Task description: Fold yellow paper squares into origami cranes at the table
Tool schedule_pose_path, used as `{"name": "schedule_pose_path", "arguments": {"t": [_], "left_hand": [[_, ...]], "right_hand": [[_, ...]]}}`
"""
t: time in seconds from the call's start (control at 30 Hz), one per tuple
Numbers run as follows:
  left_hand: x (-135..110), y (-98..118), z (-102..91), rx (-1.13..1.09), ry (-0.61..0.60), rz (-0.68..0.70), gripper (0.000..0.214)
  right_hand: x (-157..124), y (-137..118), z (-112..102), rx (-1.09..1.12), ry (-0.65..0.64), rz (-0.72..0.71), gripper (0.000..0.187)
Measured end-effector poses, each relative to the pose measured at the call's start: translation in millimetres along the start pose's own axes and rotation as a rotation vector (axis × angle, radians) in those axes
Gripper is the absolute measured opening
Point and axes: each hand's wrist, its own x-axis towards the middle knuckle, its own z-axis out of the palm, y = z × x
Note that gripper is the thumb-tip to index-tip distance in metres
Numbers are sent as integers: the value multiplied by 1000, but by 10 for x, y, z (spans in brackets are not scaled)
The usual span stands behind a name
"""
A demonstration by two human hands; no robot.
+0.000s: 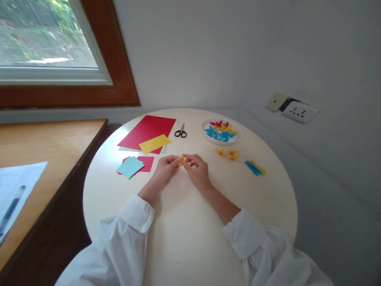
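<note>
A small folded yellow paper piece (181, 160) is pinched between both hands above the round cream table (184, 230). My left hand (165, 167) grips it from the left with closed fingertips. My right hand (197, 169) holds its right side, fingers curled. Three folded yellow paper pieces (228, 153) lie just right of my right hand. Blue and yellow paper strips (254, 167) lie farther right.
A white plate (222, 139) holds several blue, yellow and red folded pieces. Black scissors (181, 132) lie behind my hands. Red (147, 133), yellow (154, 143) and light blue (130, 166) paper sheets lie at the left. A wooden desk (44, 151) with a paper stands left.
</note>
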Motion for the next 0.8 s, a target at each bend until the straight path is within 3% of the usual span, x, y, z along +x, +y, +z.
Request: {"name": "schedule_pose_path", "arguments": {"t": [0.8], "left_hand": [[19,-12,-30,29,-2,-16,23]], "right_hand": [[6,-23,1,-12,0,73,13]]}}
